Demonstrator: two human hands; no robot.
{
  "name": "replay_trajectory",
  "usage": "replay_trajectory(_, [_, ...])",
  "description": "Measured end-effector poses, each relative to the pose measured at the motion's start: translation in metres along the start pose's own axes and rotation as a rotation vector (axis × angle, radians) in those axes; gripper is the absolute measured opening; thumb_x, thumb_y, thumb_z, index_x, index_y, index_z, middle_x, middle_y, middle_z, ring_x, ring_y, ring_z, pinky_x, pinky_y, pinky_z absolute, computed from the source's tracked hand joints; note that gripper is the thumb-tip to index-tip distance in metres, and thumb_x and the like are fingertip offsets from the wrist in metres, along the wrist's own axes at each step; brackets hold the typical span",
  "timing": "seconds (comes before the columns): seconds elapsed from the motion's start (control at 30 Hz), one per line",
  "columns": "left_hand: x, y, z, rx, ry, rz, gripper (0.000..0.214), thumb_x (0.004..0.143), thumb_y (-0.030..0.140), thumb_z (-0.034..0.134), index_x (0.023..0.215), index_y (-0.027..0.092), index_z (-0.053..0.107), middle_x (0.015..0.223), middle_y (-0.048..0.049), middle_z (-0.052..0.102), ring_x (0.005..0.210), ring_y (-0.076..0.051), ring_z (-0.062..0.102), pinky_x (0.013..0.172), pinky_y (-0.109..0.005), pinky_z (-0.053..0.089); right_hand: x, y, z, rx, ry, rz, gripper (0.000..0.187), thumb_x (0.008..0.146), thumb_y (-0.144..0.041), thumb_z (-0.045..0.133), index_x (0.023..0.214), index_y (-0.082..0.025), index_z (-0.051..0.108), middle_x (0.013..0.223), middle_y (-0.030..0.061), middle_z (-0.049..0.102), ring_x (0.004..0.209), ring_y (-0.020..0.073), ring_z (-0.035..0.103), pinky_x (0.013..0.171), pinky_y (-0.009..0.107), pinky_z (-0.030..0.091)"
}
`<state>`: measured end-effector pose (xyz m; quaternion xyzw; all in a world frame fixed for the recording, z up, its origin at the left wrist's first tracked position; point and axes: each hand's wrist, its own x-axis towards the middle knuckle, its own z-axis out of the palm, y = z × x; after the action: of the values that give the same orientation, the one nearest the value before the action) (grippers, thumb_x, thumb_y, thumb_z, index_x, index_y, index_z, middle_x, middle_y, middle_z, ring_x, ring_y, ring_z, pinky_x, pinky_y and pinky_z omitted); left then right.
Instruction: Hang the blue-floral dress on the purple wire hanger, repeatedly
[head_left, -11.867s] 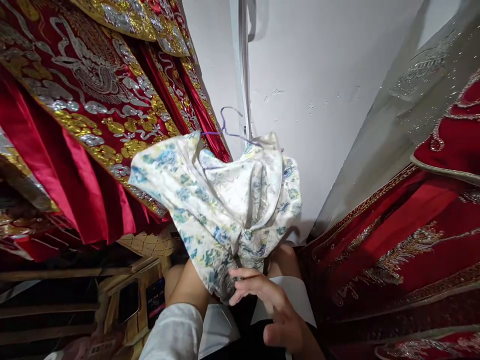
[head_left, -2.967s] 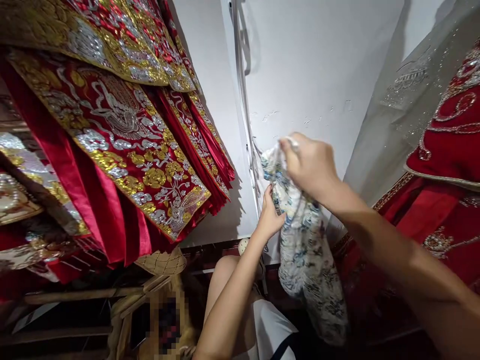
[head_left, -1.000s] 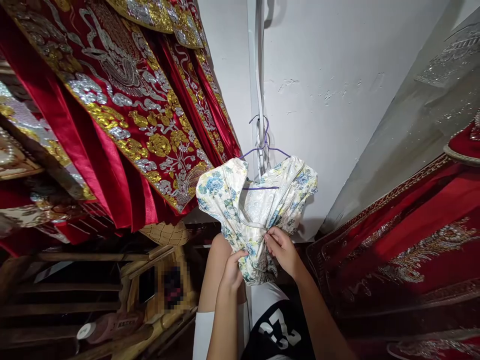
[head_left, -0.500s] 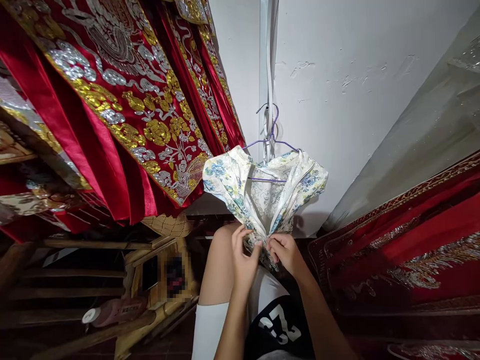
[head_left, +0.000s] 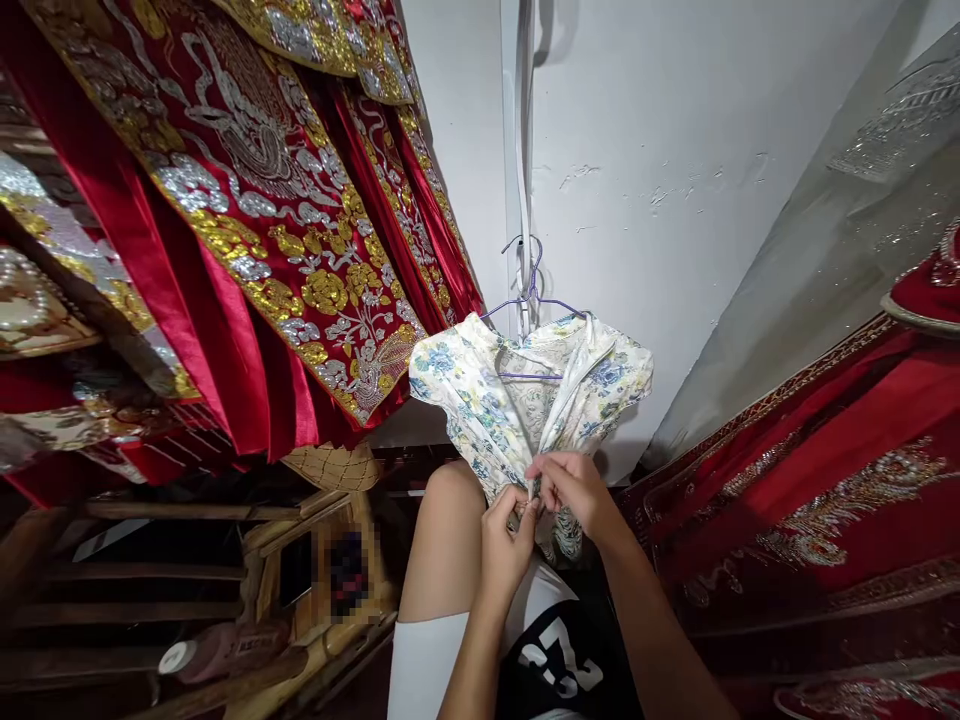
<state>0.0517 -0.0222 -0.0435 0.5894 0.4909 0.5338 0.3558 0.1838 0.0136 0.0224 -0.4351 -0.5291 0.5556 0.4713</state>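
Note:
A white floral dress (head_left: pixel 480 405) with blue flowers, short sleeves and a stand collar hangs from a purple wire hanger (head_left: pixel 537 270). Its front is open at the top in a V that narrows toward my hands. At the lower end of the opening, my left hand (head_left: pixel 508 535) pinches the fabric edge between thumb and fingers. Just above and to the right, my right hand (head_left: pixel 576 490) is closed on the dress's other front edge. Whatever small fastening lies between my fingertips is hidden. The lower part of the dress falls behind my hands.
Red embroidered garments (head_left: pixel 322 250) hang at the left, close to the dress. A wooden chair (head_left: pixel 172 515) and a bottle (head_left: pixel 225 650) are at lower left. At the right hang more red beaded garments (head_left: pixel 825 480). Behind the hanger is a white wall (head_left: pixel 637 150).
My left hand has moved right and closed its fingers on the fabric edge. The two front edges are drawn closer together, and the right hand has shifted slightly upward. The view has tilted a little.

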Motion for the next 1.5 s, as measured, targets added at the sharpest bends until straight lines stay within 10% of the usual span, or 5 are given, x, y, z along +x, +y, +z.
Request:
replay_trajectory(0.33, [-0.006, -0.015, 0.002, 0.199, -0.257, 0.066, 0.023, 0.091, 0.023, 0.053, 0.069, 0.021, 0.050, 0.069, -0.0006, 0.052, 0.066, -0.017, 0.049, 0.063, -0.026, 0.031, 0.102, -0.106, -0.013, 0.254, 0.218, -0.306, 0.039, 0.083, -0.053, 0.073, 0.073, -0.016, 0.065, 0.047, -0.0058, 0.047, 0.039, 0.0052, 0.038, 0.037, 0.019, 0.022])
replay_trajectory(0.77, [0.153, 0.085, -0.056, 0.151, -0.047, 0.469, 0.033, 0.100, 0.030, 0.054, 0.130, 0.022, 0.062, 0.097, -0.0051, 0.069, 0.083, -0.017, 0.064, 0.080, -0.029, 0.049, 0.085, -0.091, 0.007, 0.011, 0.213, -0.335, 0.027, 0.088, -0.037, 0.058, 0.068, -0.019, 0.064, 0.045, -0.0041, 0.050, 0.040, 0.0092, 0.040, 0.043, 0.023, 0.034])
replay_trajectory(1.07, [0.195, 0.117, -0.053, 0.234, -0.089, 0.729, 0.022, 0.102, 0.026, 0.049, 0.083, 0.019, 0.059, 0.081, -0.0026, 0.056, 0.080, -0.017, 0.054, 0.074, -0.029, 0.042, 0.091, -0.083, 0.027, -0.044, 0.365, -0.359, 0.031, 0.087, -0.041, 0.061, 0.067, -0.019, 0.067, 0.044, -0.0051, 0.044, 0.040, 0.0094, 0.037, 0.044, 0.025, 0.029])
replay_trajectory(1.3, [0.196, 0.097, -0.083, -0.014, 0.250, 0.600, 0.023, 0.099, 0.033, 0.054, 0.084, 0.018, 0.062, 0.085, -0.0020, 0.061, 0.085, -0.017, 0.058, 0.082, -0.029, 0.047, 0.076, -0.014, 0.026, 0.019, 0.547, -0.155, 0.033, 0.077, -0.040, 0.062, 0.050, -0.020, 0.059, 0.038, -0.0039, 0.038, 0.037, 0.0102, 0.033, 0.042, 0.026, 0.024])
replay_trajectory(1.5, [0.207, 0.030, -0.115, -0.890, 0.417, -0.176, 0.023, 0.096, 0.017, 0.049, 0.102, 0.015, 0.071, 0.084, -0.0048, 0.073, 0.082, -0.015, 0.069, 0.086, -0.024, 0.054, 0.031, 0.022, 0.026, 0.112, 0.462, -0.057, 0.040, 0.074, -0.048, 0.065, 0.046, -0.019, 0.058, 0.034, -0.0038, 0.035, 0.032, 0.0094, 0.030, 0.038, 0.025, 0.023])
